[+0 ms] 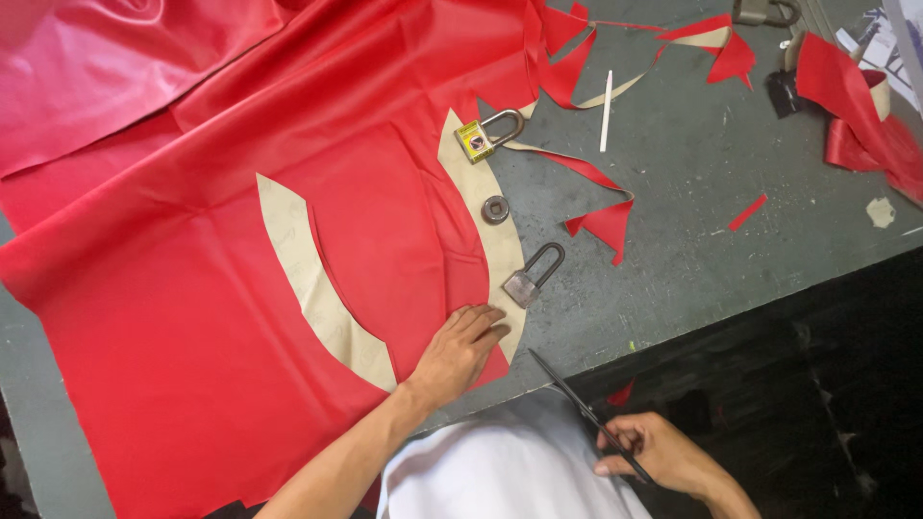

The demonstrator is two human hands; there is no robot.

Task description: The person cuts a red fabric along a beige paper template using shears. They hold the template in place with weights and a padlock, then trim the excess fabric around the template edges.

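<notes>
My left hand (460,348) lies flat, fingers together, on a large sheet of red fabric (192,317), pressing the lower end of a curved beige paper pattern (502,252). My right hand (659,454) holds dark scissors (575,404) off the table edge, blades pointing up-left toward the fabric. A second curved beige pattern (312,288) lies to the left on the fabric. On the right pattern sit a brass padlock (484,135), a round metal weight (495,210) and a grey padlock (531,279).
Red offcuts (604,221) and strips lie on the grey table (692,173). A white stick (606,111) lies near the top. More red scraps (860,115) and another padlock (764,12) sit at the top right. The table edge runs diagonally at lower right.
</notes>
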